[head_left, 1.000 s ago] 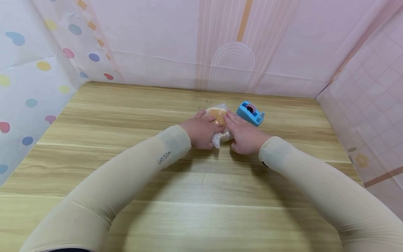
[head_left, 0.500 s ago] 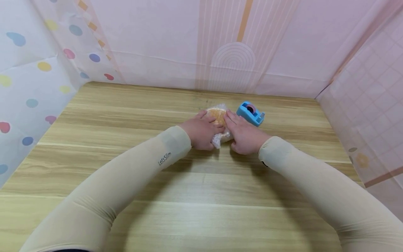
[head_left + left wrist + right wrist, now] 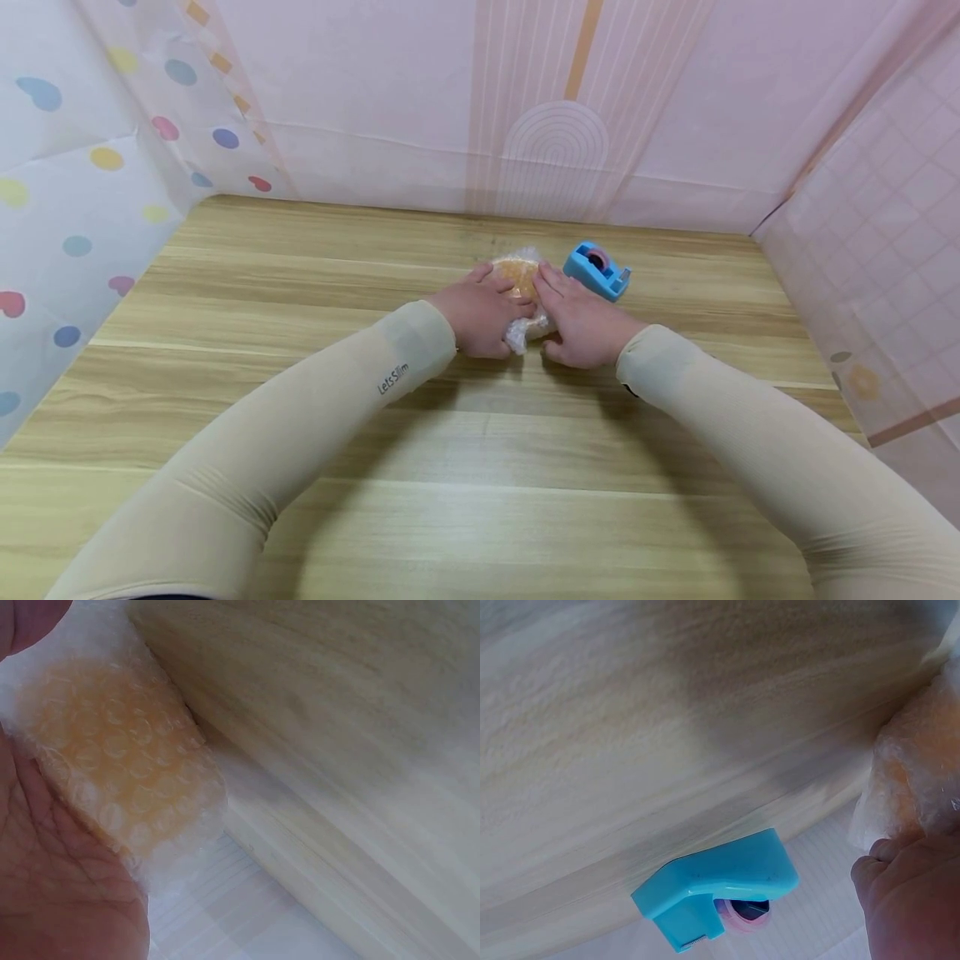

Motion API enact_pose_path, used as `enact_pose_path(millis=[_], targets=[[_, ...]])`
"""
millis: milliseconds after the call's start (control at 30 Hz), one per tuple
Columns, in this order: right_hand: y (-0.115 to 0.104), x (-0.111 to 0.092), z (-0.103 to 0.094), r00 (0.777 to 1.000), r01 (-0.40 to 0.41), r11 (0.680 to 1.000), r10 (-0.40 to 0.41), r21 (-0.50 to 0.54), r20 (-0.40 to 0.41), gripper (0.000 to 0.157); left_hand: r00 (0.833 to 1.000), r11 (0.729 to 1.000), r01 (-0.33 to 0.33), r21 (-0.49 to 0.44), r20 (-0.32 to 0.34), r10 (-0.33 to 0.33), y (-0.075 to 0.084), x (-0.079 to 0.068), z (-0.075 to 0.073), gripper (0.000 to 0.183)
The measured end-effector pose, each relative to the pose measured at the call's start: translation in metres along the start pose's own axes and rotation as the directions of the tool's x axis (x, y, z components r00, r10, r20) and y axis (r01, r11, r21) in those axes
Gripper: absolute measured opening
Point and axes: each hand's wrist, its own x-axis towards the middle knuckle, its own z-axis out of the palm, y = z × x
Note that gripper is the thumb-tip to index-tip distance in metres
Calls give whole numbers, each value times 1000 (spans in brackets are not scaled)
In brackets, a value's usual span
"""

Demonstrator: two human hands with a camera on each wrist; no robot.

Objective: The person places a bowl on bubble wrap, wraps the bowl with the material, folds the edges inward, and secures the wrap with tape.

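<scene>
A rounded orange object in clear bubble wrap (image 3: 517,275) lies on the table between both hands. Its exact kind is obscured by the wrap. My left hand (image 3: 480,317) rests over its left side with spread fingers, and a crumpled tail of wrap pokes out at the near edge. In the left wrist view the palm (image 3: 67,877) lies alongside the bubbled bundle (image 3: 124,757). From the other side, my right hand (image 3: 585,321) presses its extended fingers against the bundle's right edge. The right wrist view has this hand (image 3: 915,900) touching the loose wrap (image 3: 915,772).
A blue tape dispenser (image 3: 596,271) with a pink roll stands just beyond the right hand. Patterned sheets (image 3: 360,100) rise behind and at both sides of the wooden table (image 3: 465,492).
Both hands stay on the bundle almost unmoved. The right thumb has shifted slightly toward the left. The tape dispenser stays where it was.
</scene>
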Motion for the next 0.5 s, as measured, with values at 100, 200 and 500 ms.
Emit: enact_pose_path(millis=[100,200,500], targets=[[0,0,0,1000,-3,1000,3,-5,1,100,1000,1000,-1,3,3,1,0,1,0,76],[0,0,0,1000,-5,1000,5,-4,3,100,1000,1000,-1,0,5,1,0,1,-1,75],[0,0,0,1000,-12,1000,12,2,7,101,1000,1000,9,-20,3,-9,1,-1,-1,74]])
